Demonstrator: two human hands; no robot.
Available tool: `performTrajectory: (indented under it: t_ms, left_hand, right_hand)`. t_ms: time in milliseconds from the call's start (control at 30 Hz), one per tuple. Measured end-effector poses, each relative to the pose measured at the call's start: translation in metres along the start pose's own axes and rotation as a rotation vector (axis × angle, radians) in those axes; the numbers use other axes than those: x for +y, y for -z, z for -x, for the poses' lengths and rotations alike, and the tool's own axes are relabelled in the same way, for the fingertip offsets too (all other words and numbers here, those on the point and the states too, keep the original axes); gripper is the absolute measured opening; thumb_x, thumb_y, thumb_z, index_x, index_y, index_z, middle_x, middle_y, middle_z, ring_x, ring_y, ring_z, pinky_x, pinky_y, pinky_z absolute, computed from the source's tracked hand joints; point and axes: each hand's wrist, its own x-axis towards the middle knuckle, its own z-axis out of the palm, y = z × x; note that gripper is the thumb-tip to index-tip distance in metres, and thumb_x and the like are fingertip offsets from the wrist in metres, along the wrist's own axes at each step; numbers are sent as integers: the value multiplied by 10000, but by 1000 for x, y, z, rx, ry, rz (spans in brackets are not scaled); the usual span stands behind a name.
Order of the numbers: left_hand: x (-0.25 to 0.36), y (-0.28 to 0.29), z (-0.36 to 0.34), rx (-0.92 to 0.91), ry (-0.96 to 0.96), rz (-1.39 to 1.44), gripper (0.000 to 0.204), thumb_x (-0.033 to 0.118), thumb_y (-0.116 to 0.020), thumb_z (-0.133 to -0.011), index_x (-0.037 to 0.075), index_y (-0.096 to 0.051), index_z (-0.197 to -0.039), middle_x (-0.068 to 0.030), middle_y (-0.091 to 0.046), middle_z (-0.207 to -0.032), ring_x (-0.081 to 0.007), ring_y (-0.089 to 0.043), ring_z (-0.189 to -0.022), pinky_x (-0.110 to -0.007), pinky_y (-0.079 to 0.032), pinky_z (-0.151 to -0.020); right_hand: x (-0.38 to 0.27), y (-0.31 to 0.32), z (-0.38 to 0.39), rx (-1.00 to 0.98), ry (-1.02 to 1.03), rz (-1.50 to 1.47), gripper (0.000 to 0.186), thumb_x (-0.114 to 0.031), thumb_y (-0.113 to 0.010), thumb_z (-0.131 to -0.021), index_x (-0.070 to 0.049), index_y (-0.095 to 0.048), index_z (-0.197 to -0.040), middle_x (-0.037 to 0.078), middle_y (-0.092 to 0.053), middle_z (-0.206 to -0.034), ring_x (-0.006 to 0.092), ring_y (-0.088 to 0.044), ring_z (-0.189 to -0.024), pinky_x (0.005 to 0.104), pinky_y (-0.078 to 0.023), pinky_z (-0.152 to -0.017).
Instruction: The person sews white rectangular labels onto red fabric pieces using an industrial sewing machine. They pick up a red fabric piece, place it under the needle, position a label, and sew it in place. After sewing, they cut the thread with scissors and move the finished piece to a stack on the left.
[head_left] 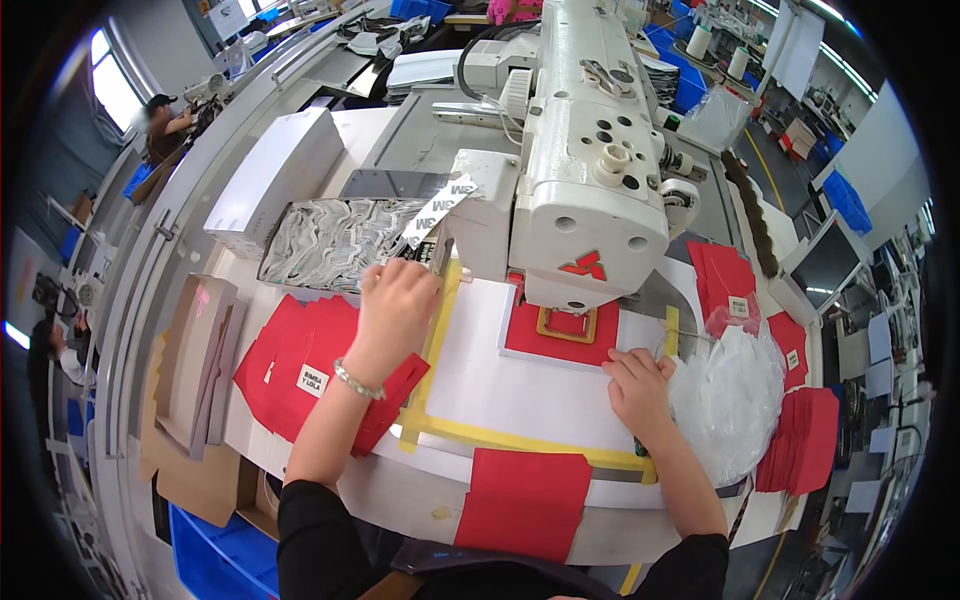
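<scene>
At a white industrial sewing machine (585, 160), the left hand (397, 300) reaches up to the open box of folded white labels (335, 242) behind the work plate, its fingers curled at the box's near right corner beside the machine head; whether they pinch a label cannot be told from here. The right hand (638, 385) lies low on the white template plate (500, 385), fingers drawn together and pressing down at its right edge, just right of the red fabric piece (560, 335) that sits under the needle inside a yellow clamp frame (567, 326). That red piece lies between the two hands, nearer the right one (but not touching it). A stack of red cut pieces (300, 365) lies under the left forearm, a crumpled clear plastic bag (728, 395) just beside the right hand, and another red piece (525, 500) at the table's near edge.
</scene>
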Motion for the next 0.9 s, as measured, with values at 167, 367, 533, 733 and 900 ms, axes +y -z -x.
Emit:
performTrajectory:
  t_ms: [167,367,533,733,900]
  left_hand:
    - [-61,-11,-20,-145,-33,-32,244,97,-725,-739,159,-670,-968,1,-654,-940,-211,-596,-943,-426,-354,-941]
    - [-68,-36,-37,-239,-151,-104,201,49,-677,-654,16,-625,-845,-42,-647,-861,-204,-571,-999,-352,-383,-911]
    - [-77,-61,-34,-122,-192,-136,240,34,-636,-694,21,-629,-933,-39,-645,-802,-200,-577,-972,-365,-383,-900]
    - [-70,-32,-27,29,73,4,416,22,-634,-745,83,-568,-1151,-24,-666,-821,-194,-602,-926,-374,-364,-907]
    - [-42,12,-9,3,434,979,373,-51,-639,-812,62,-540,-1154,20,-640,-813,-95,-620,-800,-287,-450,-756]
  right_hand:
    - [-1,-4,-1,-5,20,6,235,-22,-665,-678,-123,-654,-890,-7,-689,-1054,159,-595,-937,396,-301,-848]
    - [0,-4,1,-8,27,32,237,-34,-670,-679,-122,-646,-898,-1,-685,-1067,159,-595,-949,399,-309,-858]
    - [0,-5,1,-12,26,31,242,-40,-672,-679,-120,-648,-906,-3,-686,-1073,156,-598,-953,404,-315,-849]
    - [-1,-3,3,6,32,22,248,-34,-657,-682,-117,-657,-916,-2,-689,-1073,162,-600,-958,407,-314,-840]
    - [-7,6,-2,-18,10,18,255,-26,-652,-721,-111,-678,-960,-3,-695,-1064,179,-596,-965,405,-297,-849]
